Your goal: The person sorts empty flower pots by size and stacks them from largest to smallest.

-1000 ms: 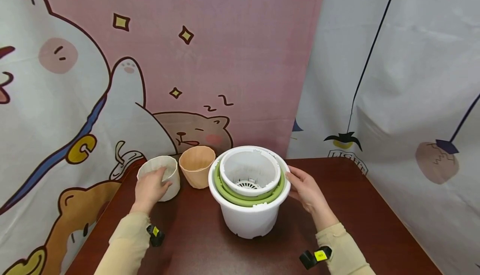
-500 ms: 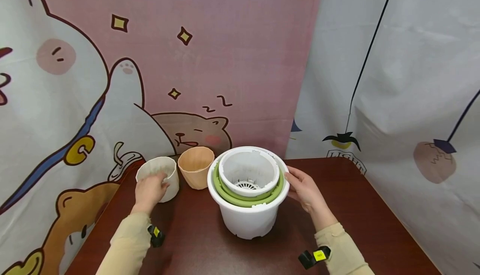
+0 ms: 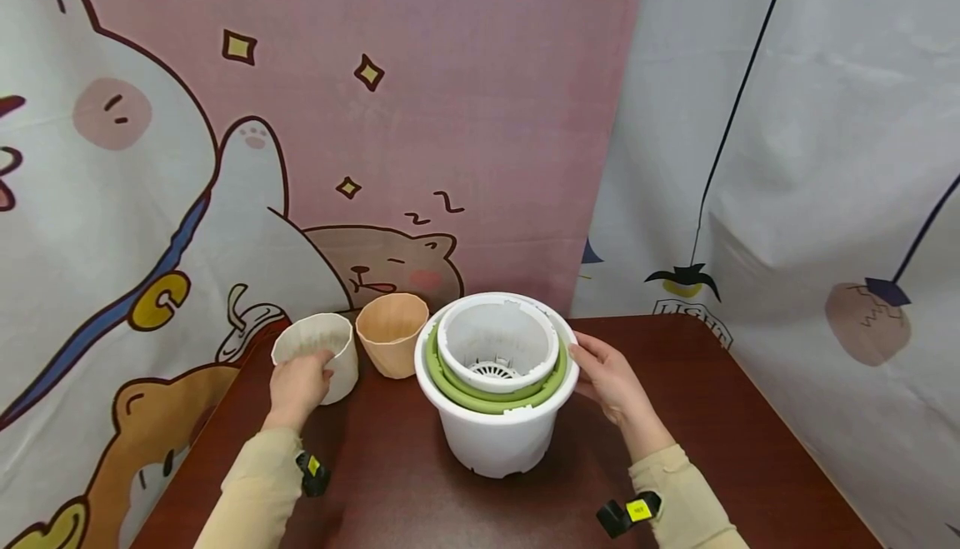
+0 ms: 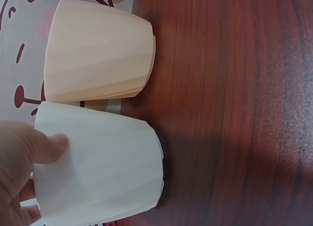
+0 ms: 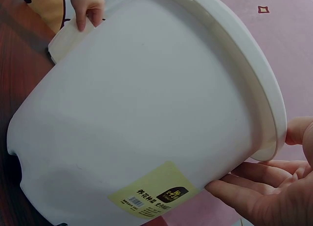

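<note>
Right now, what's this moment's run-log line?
left hand: pinches small white pot | right hand: holds large white pot | peach pot: upright, unheld

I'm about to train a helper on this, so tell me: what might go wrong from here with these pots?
The left hand pinches the rim of the cream pot, with the peach pot close beside it; a sideways pull might knock that over.

The right hand holds the large white pot at one side only; lifting it that way could tilt it and shift the nested green pot and inner white pot.
</note>
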Available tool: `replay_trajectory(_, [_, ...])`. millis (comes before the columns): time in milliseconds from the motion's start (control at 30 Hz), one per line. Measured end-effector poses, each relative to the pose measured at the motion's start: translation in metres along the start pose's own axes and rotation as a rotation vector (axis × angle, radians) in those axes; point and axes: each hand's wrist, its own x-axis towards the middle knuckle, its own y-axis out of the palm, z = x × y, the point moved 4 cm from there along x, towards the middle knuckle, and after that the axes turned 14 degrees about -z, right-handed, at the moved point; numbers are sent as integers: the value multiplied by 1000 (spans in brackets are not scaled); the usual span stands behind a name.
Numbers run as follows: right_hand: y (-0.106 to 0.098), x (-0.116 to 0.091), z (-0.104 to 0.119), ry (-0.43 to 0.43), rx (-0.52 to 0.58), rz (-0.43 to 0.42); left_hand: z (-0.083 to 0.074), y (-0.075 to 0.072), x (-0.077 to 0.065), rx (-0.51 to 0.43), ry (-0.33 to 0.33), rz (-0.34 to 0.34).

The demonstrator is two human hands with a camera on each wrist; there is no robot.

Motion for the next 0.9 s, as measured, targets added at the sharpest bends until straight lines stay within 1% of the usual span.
replay_trajectory(167, [0,0,0,-1,-6,2,1,0,-1,9,-8,14])
replay_trajectory(533, [1,-1,0,-1,-10,0,1,-1,-6,-10,-19,-7])
replay_trajectory(733, [1,-1,-1,4,-8,0,5,-6,-13,-29,-27,-28])
replay_trajectory(900, [1,-1,-1,3,-6,-4,8,-12,-17,-37,-17,-46])
